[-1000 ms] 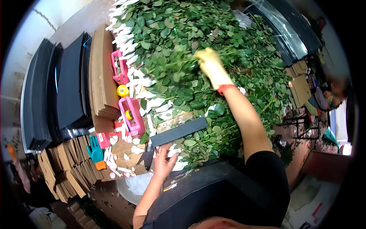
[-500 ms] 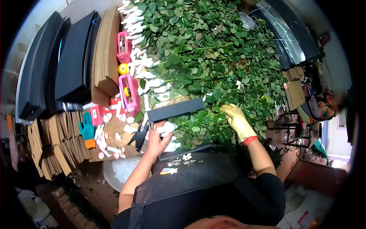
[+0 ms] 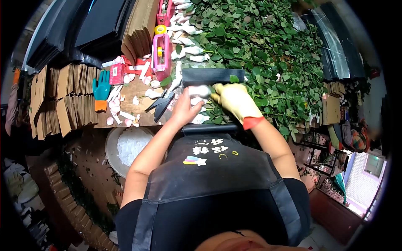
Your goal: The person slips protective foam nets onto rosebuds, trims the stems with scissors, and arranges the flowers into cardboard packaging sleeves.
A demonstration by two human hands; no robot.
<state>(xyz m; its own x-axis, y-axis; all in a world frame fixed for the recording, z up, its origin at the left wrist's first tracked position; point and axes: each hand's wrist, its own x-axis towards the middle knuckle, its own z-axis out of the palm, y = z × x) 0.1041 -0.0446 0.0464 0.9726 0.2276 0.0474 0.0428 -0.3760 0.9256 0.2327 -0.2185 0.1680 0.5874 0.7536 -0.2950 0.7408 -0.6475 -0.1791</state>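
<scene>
My bare left hand [image 3: 184,111] is closed around a white-wrapped rose [image 3: 199,91] at the table's front edge. On my right hand [image 3: 237,101] is a yellow glove with a red cuff. Its bent fingers meet the base of that same wrapped bud, where the stem begins; the stem itself is hidden and the fingertips are slightly blurred. Just beyond both hands lies a dark ridged board [image 3: 213,75]. Black scissors [image 3: 161,105] rest open to the left of my left hand. More white-wrapped roses [image 3: 195,50] line up beyond the board, their leafy stems [image 3: 268,54] pointing right.
Pink tape dispensers [image 3: 161,56] and a yellow tape roll [image 3: 160,29] stand left of the roses. A teal glove [image 3: 101,90] lies near folded cardboard [image 3: 69,90]. Below the table edge is a tub [image 3: 113,152] of white pieces. Dark sheets [image 3: 104,25] are stacked at far left.
My right hand has moved left from the leaves to the wrapped rose by my left hand. The dark board now lies flat with its ridged face showing. The view has tilted down.
</scene>
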